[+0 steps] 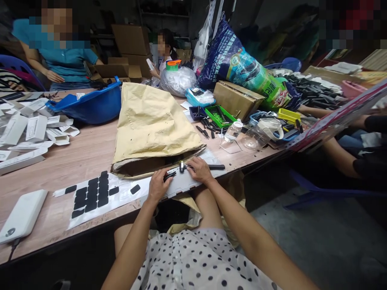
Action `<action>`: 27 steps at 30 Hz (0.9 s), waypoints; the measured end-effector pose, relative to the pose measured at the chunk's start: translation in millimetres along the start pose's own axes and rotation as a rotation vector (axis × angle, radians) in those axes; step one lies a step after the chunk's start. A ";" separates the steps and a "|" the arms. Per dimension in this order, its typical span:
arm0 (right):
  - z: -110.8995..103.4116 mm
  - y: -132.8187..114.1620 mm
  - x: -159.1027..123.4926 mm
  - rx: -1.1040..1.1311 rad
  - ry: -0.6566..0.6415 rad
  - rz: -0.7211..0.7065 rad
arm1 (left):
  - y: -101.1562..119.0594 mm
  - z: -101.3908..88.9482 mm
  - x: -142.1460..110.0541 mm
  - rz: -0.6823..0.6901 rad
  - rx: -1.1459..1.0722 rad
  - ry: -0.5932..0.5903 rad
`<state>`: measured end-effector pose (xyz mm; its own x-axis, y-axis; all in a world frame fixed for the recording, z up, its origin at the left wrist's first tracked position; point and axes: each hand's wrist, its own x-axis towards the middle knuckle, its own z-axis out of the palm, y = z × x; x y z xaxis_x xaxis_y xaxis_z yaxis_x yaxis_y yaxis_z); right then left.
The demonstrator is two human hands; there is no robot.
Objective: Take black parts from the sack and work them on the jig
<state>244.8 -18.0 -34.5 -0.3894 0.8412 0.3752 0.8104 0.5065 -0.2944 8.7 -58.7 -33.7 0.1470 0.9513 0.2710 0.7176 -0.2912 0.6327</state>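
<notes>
At the table's near edge, my left hand is closed on a small black part whose exact kind I cannot make out. Just to the right, my right hand grips a small hammer by its black handle. The hammer's metal head points left towards the black part. Both hands rest over a flat grey-white board. Behind them lies a large yellow paper sack, its open mouth facing me. To the left is a white sheet with rows of black rounded stickers.
A white power bank and several white boxes lie left, near a blue basin. On the right are a green tray, a clear bottle and a cardboard box. Other people sit around the table.
</notes>
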 end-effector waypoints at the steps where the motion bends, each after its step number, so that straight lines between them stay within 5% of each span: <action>1: 0.3 0.0 -0.1 -0.001 0.002 -0.001 | -1.6 -1.1 0.4 -0.001 0.010 0.008; 18: 2.1 2.1 -0.8 0.007 0.019 -0.017 | -14.8 -0.3 -5.4 -0.094 0.090 0.142; 27: 0.7 6.5 0.2 -0.010 0.043 -0.086 | -5.3 0.8 -2.8 -0.103 0.113 0.011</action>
<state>249.7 -14.4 -37.0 -0.4383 0.7858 0.4363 0.7794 0.5741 -0.2510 5.1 -59.7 -38.4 0.0617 0.9742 0.2171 0.8009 -0.1781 0.5717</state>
